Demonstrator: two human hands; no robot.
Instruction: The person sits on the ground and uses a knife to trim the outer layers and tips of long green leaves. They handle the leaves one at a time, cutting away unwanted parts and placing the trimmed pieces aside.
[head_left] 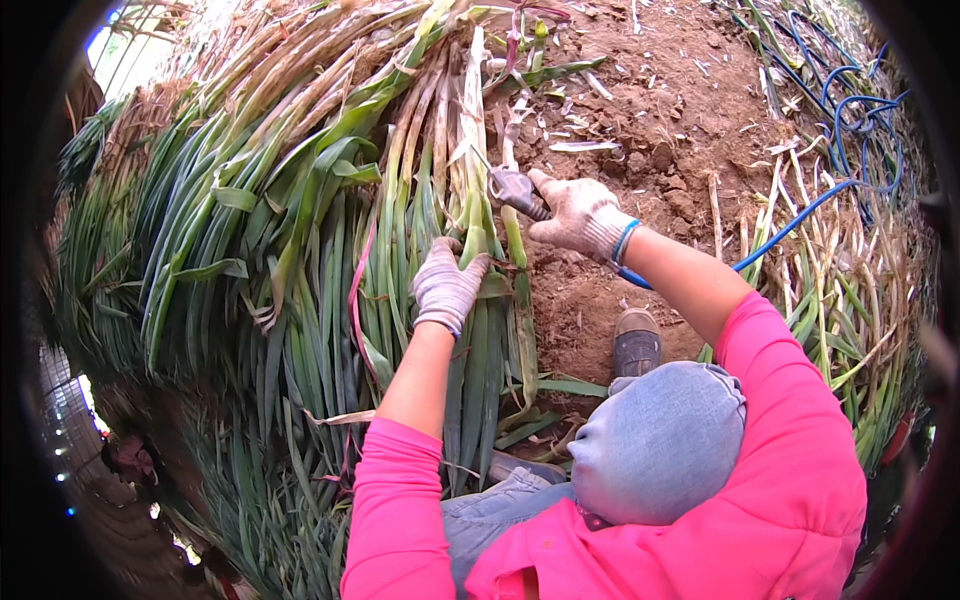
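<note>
My left hand [449,284], in a whitish knit glove, closes round a long scallion [475,215] whose pale root end points away from me. It lies on a row of other scallions [385,250]. Just right of it, my right hand [583,218], gloved too, grips a grey air blow gun [513,188]. The gun's dark ribbed part shows by my fingers, and its head is close to the scallion stalk. A blue hose [790,228] runs from the right to my right wrist. My grip on the gun's handle is partly hidden.
A thick heap of scallions [230,230] fills the left side, with a pink strip [360,275] among them. Brown soil [660,120] with peeled bits lies ahead. Loose stalks [810,260] and coiled blue hose lie at right. My shoe [636,345] stands on the soil.
</note>
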